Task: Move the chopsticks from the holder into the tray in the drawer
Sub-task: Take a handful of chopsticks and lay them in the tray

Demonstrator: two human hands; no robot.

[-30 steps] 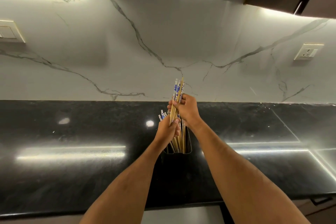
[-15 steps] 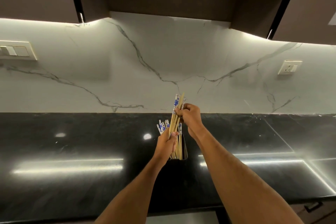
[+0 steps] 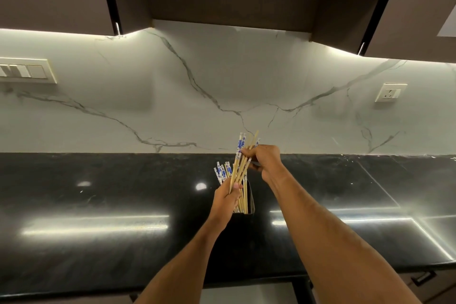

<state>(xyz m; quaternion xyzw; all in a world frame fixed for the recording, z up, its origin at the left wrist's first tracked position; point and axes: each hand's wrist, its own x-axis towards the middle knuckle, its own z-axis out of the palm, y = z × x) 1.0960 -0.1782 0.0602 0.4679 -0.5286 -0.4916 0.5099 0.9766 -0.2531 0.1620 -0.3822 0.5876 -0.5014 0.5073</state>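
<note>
chopsticks (image 3: 238,168) in right hand (image 3: 265,159)

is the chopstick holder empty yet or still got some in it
Not empty. Blue-patterned chopsticks stand in the black holder behind the left hand, while the right hand grips a raised bundle.

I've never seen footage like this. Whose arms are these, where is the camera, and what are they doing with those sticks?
There is no machine here: a person wears a camera on the head, looking down along both arms. On the black countertop stands a dark holder full of chopsticks. The right hand has a grip on a raised bunch of chopsticks near their patterned tops, and the left hand grips them lower down. Behind is a marble wall with a socket.
</note>
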